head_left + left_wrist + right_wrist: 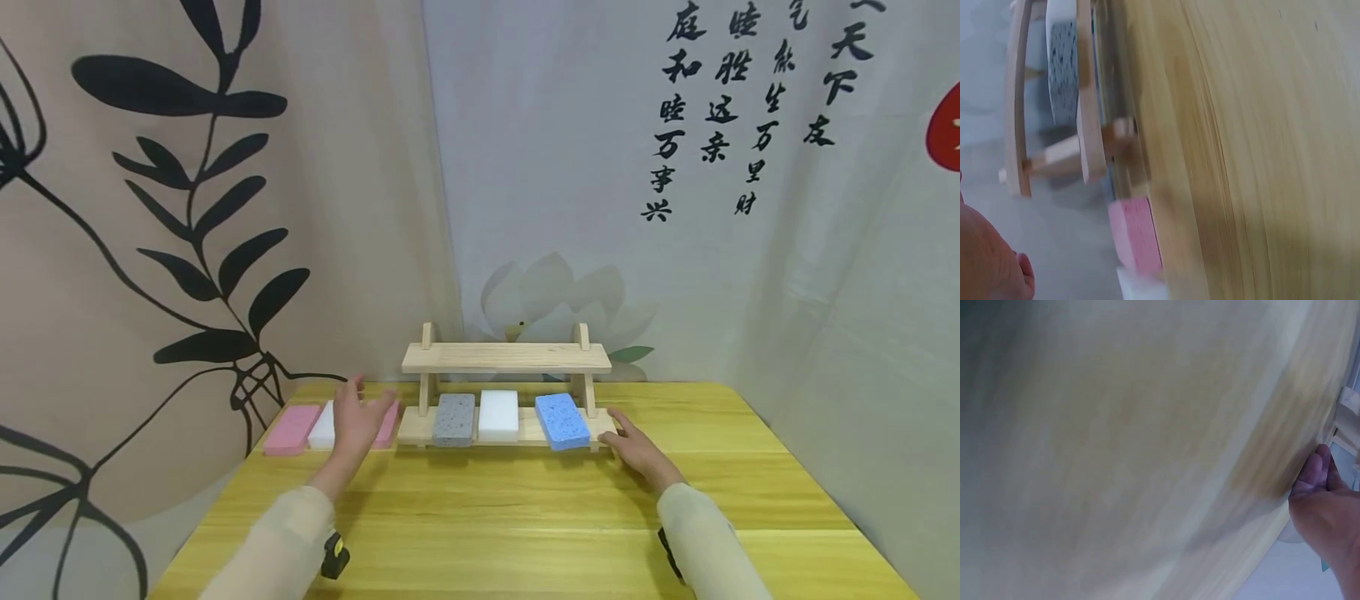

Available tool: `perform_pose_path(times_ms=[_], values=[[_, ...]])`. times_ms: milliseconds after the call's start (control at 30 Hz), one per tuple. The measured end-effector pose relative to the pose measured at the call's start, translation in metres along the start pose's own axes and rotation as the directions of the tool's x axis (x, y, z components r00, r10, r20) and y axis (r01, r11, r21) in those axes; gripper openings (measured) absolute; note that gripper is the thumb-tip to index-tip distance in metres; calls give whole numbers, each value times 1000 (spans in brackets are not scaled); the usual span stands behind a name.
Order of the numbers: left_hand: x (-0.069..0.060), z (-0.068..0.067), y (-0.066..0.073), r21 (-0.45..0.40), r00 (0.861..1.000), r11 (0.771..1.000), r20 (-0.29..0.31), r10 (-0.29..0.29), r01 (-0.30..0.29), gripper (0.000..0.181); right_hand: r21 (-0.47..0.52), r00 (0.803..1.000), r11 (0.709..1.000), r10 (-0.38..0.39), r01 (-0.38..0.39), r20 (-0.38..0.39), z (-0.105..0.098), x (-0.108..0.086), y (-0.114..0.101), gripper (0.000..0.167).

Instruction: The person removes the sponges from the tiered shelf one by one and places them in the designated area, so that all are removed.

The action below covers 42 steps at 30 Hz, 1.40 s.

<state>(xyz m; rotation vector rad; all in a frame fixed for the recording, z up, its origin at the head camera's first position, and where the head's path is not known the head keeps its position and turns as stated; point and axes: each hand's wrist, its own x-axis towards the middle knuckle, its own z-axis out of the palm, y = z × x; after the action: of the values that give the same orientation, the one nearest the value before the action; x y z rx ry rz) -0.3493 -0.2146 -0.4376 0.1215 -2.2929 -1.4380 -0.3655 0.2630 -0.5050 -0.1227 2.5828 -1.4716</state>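
Left hand [358,423]: fingers loose and parted, thumb away from the rest, nothing in the grasp. Raised above the bench, clear of the near pink sponge [387,425] in the left wrist view. Just right of the left hand and partly hidden by it: that same pink sponge, beside the shelf end. Just left of the hand: a loose white sponge [322,431], also partly covered. Past that, farther left: the far pink sponge [291,431], lying flat.

Right hand [637,450]: gripping the right end of the wooden shelf [506,357] at its lower board, thumb toward the front edge, fingers behind. Bent fingers beside the wood in the right wrist view too, exact contact hard to make out.

On the lower board, counting leftward from the right hand: blue sponge [562,421], turned askew, front corner over the edge; then white shelf sponge [498,415], set straight; then grey sponge [453,420], nearest to the left hand.

Behind each wrist: left sleeve [281,533] and right sleeve [708,542], both pale. Below both hands: yellowish wood-grain bench [480,517]. Beyond both: printed curtain [360,208], dark leaves leftward, brush characters rightward.
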Motion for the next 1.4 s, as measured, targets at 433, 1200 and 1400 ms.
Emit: perform_pose_path(times_ms=[433,1200,1400], values=[[-25,47,14,-11,999,1000,37,0,0,82,2,1000,1000,7,-7,-4,1,1,0,83],[-68,96,12,113,997,991,-39,-63,67,80,0,1000,1000,7,-7,-1,2,-3,-7,76],[-74,108,8,139,996,988,-68,-62,72,83,-3,1000,1000,14,-14,-16,2,-3,-7,76]])
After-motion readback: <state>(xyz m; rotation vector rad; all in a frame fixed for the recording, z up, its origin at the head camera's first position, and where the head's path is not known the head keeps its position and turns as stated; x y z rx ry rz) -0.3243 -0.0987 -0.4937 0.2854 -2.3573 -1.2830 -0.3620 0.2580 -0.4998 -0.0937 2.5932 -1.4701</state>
